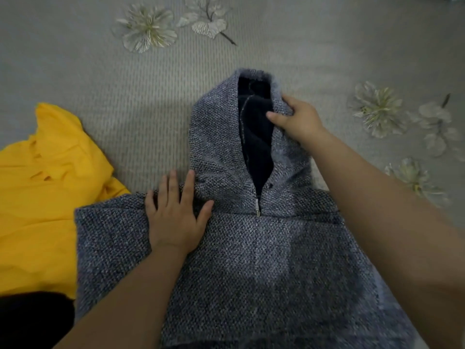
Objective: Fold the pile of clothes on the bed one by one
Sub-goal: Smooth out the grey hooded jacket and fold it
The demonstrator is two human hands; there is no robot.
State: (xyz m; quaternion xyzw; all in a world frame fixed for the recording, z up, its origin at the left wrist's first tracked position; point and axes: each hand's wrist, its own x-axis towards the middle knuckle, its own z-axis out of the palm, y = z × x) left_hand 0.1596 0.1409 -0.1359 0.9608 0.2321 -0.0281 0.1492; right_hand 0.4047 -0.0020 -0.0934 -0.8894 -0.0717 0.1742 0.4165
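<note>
Up past the zipper pull (258, 210), the hood (221, 137) of the grey knit hoodie (251, 260) points straight away from the person, lying flat on the bed (125, 102). Right hand (295, 119) is the one on it, thumb and fingers pinching the hood's right edge beside the dark lining. Left hand (176, 212) is spread flat, fingers straight, pressing the shoulder just left of the zipper, holding nothing. So I'd guess the hood gets folded down toward the zipper, along the hoodie's long axis. Yellow garment (42, 197) waits off to the hoodie's left.
</note>
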